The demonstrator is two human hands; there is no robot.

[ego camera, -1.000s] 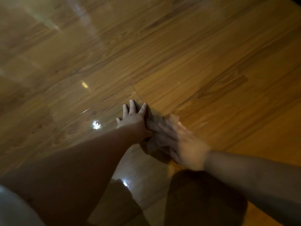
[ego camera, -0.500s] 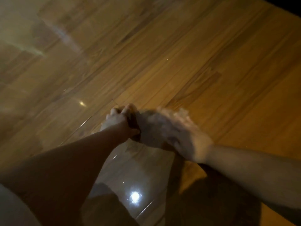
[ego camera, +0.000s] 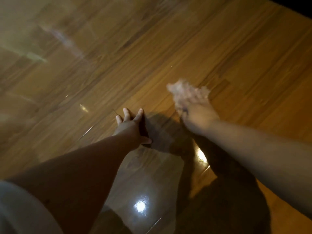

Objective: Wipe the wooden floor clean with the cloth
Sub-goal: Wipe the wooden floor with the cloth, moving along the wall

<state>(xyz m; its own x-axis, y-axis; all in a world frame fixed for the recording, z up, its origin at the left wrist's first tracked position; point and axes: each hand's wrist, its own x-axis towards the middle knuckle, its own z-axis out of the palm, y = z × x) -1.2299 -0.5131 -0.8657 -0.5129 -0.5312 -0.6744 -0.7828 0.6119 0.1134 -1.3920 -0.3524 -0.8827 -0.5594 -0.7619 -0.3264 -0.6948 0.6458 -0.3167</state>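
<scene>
A person leans over a glossy brown wooden plank floor, both bare forearms reaching forward from the bottom of the head view. The left hand lies flat on the boards near the centre of the frame, its fingers spread and its thumb angled out toward the right — an open grip that holds nothing.

The right hand is further forward and to the right, well apart from the left, and is heavily blurred. A pale, crumpled cloth shows at its fingertips, bunched up and smeared by the blur; the hand appears to be closed around it, though the exact hold of the grip is too blurred to make out, as is whether the cloth touches the floor or hangs just above it.

Between the two hands a dark shadow falls across the planks. Bright spots of reflected light glint off the shiny surface nearer the person — one below the left forearm, another beside the right arm. A pale grey sleeve fills the lower left corner.
</scene>
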